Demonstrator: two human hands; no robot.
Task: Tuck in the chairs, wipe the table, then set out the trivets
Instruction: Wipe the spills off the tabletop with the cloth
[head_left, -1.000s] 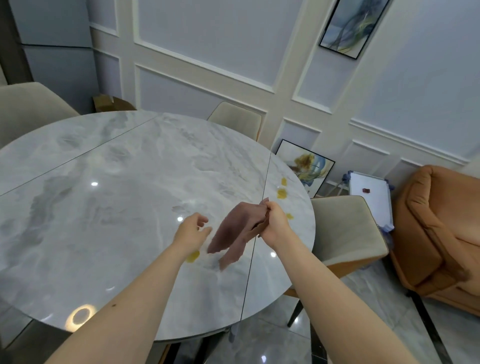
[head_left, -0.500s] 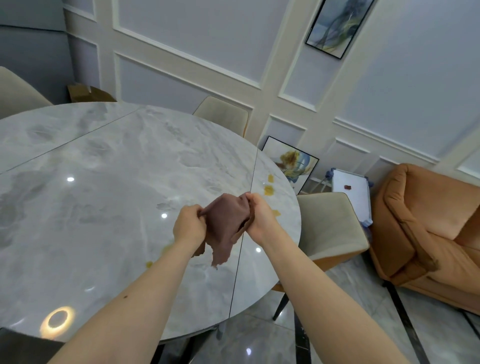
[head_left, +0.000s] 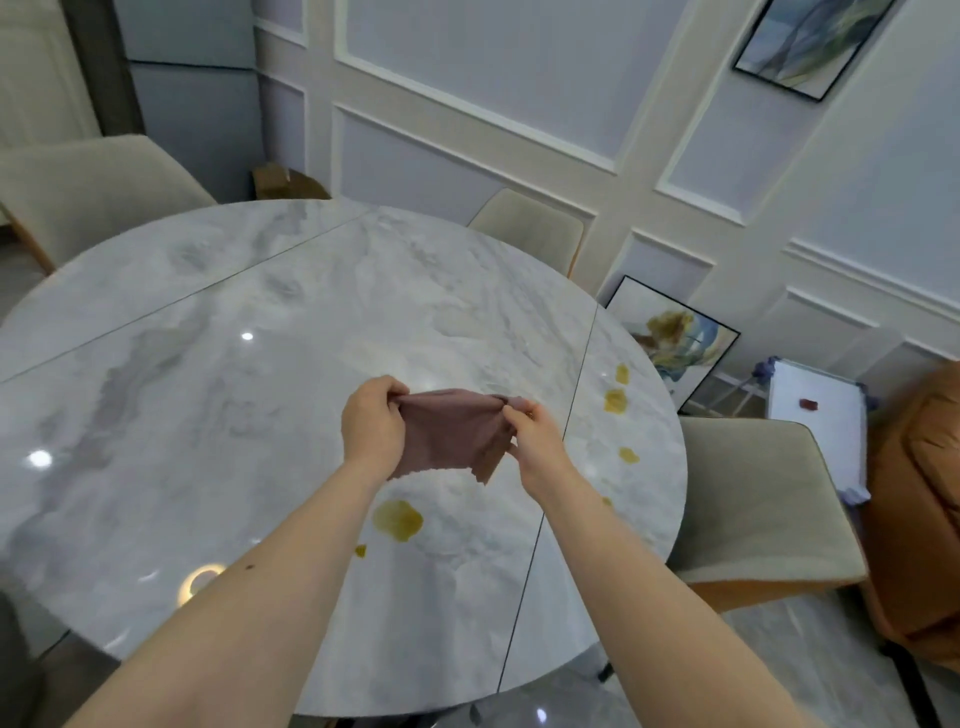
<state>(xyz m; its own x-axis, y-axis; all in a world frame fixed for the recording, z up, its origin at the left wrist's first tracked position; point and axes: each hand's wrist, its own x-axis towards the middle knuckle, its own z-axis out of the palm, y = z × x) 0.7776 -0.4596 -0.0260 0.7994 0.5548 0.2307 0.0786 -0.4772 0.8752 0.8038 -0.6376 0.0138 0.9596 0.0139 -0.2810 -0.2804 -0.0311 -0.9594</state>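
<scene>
A brown cloth (head_left: 449, 434) hangs stretched between my two hands above the round grey marble table (head_left: 218, 415). My left hand (head_left: 371, 423) grips its left edge and my right hand (head_left: 532, 441) pinches its right edge. Yellow stains mark the tabletop: a large one (head_left: 398, 519) just below the cloth, a small one (head_left: 360, 551) beside it, and several (head_left: 615, 401) near the right rim. Beige chairs stand around the table: one at the right (head_left: 758, 499), one at the far side (head_left: 527, 228), one at the far left (head_left: 88, 187). No trivets are in view.
An orange sofa (head_left: 919, 519) fills the right edge. A white tray-like board (head_left: 815, 431) and a framed picture (head_left: 670, 340) lean near the panelled wall. A brown box (head_left: 283, 182) sits in the far corner. The floor is glossy grey tile.
My left hand came over and took hold of the cloth, then both hands pulled apart, spreading the bunched cloth out flat between them. My view has shifted, showing more stains below.
</scene>
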